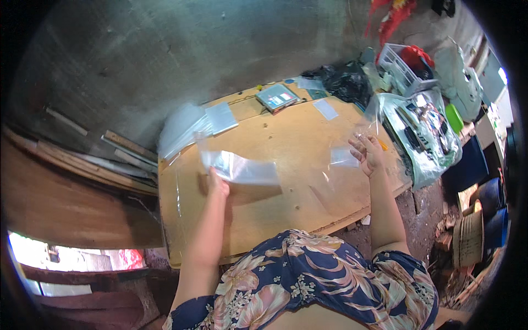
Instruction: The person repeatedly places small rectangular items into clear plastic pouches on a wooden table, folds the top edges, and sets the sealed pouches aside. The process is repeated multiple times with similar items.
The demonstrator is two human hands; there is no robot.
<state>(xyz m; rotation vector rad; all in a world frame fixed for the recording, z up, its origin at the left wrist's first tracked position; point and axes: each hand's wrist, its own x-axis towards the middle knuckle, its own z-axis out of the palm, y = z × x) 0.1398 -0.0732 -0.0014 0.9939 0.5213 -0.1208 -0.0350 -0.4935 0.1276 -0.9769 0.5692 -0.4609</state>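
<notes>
My left hand [218,182] is closed on the lower edge of a clear plastic bag [250,171], which stretches right above the wooden table and catches the light. Over the table's right side, my right hand [367,154] is raised with its fingers bent. A faint see-through film shows at its fingertips, hard to make out against the table. Beneath and left of that hand lies a pale flat plastic piece [344,158]. Just beside the hand is a small orange item [381,144], partly hidden.
Stacked clear plastic sheets [184,129] and a flat clear packet [221,117] lie at the table's [258,212] far left. A flat boxy device [276,97] sits at the back. Black plastic bag [347,82], white crate [397,66] and a filled bag [421,137] crowd the right.
</notes>
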